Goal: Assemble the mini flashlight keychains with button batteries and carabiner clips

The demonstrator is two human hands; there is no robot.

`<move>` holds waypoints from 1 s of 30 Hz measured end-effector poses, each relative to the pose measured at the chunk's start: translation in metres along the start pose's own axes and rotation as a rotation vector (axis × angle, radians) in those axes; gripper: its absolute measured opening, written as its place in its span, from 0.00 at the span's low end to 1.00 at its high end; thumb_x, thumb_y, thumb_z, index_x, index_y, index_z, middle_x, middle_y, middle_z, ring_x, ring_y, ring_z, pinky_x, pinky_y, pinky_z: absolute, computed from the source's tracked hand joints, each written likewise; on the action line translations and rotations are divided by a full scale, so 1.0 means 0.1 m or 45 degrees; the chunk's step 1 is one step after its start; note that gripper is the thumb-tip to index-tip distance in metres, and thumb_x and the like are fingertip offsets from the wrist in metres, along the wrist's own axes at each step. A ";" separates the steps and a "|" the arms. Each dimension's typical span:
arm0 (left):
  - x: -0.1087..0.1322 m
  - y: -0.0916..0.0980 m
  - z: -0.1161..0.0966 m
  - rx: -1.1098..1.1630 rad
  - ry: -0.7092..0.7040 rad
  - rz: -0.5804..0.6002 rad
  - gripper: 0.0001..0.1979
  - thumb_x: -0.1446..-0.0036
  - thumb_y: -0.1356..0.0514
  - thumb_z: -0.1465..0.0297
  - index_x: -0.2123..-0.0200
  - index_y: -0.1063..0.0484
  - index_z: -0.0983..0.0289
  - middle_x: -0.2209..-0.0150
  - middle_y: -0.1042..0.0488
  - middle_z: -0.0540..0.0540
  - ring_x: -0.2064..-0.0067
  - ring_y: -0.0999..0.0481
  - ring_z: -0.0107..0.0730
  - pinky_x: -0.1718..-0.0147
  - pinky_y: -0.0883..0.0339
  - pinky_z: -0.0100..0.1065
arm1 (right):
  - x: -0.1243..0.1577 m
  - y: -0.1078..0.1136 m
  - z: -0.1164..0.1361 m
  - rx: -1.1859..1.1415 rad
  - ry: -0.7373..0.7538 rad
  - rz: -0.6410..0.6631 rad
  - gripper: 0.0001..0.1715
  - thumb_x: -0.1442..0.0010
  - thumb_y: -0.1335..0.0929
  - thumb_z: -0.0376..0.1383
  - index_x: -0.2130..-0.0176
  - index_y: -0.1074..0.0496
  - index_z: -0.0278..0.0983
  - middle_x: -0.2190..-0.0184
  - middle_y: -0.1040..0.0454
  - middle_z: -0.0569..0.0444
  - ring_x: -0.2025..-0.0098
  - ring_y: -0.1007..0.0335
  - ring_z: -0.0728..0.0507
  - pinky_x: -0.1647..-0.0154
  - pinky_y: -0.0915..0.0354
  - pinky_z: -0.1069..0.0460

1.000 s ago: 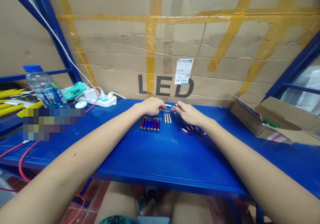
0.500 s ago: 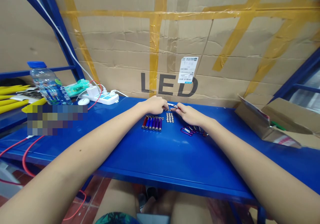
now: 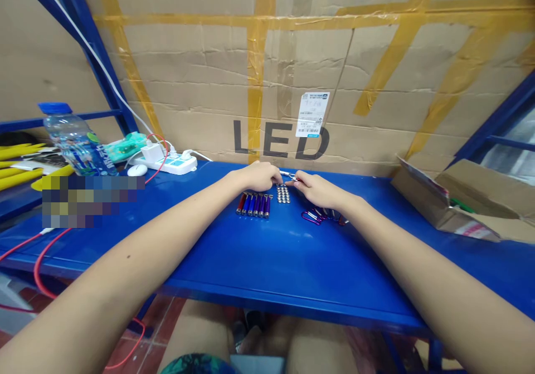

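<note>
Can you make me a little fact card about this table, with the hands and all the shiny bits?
Left hand: fingertips beside small silver discs; can't tell if holding one
Right hand: holding a small red-and-silver piece
Row: red, blue and purple tubes, left of the discs
Near right wrist: clips
Far left: bottle, blue cap

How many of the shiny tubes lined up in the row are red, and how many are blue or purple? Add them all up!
Red tube: 1
Blue or purple tubes: 5
Total: 6
</note>
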State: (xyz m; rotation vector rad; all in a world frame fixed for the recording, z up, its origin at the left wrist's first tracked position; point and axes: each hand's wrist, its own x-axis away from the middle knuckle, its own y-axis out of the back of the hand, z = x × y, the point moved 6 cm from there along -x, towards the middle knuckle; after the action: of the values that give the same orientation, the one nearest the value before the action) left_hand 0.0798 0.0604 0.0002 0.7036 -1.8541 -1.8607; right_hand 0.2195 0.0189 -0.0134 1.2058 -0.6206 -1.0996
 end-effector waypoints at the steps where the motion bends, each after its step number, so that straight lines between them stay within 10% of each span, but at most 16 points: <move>1: 0.00 0.00 0.00 0.003 0.002 0.002 0.23 0.42 0.48 0.76 0.48 0.22 0.56 0.47 0.22 0.54 0.48 0.25 0.40 0.48 0.35 0.40 | 0.01 0.00 0.00 0.002 -0.004 0.004 0.11 0.29 0.43 0.39 0.63 0.38 0.39 0.59 0.24 0.45 0.60 0.28 0.40 0.63 0.38 0.48; 30: -0.01 0.04 0.06 0.114 -0.005 -0.053 0.20 0.39 0.48 0.72 0.48 0.22 0.58 0.45 0.24 0.56 0.47 0.26 0.40 0.46 0.37 0.39 | 0.06 0.08 -0.02 -0.167 -0.001 -0.094 0.11 0.30 0.42 0.39 0.64 0.38 0.40 0.56 0.22 0.47 0.55 0.26 0.39 0.59 0.37 0.48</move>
State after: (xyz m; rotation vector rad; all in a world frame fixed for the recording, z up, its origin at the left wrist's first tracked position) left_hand 0.0761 0.0659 0.0037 0.7745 -1.9497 -1.8148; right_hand 0.2260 0.0142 -0.0070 1.1222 -0.4998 -1.1850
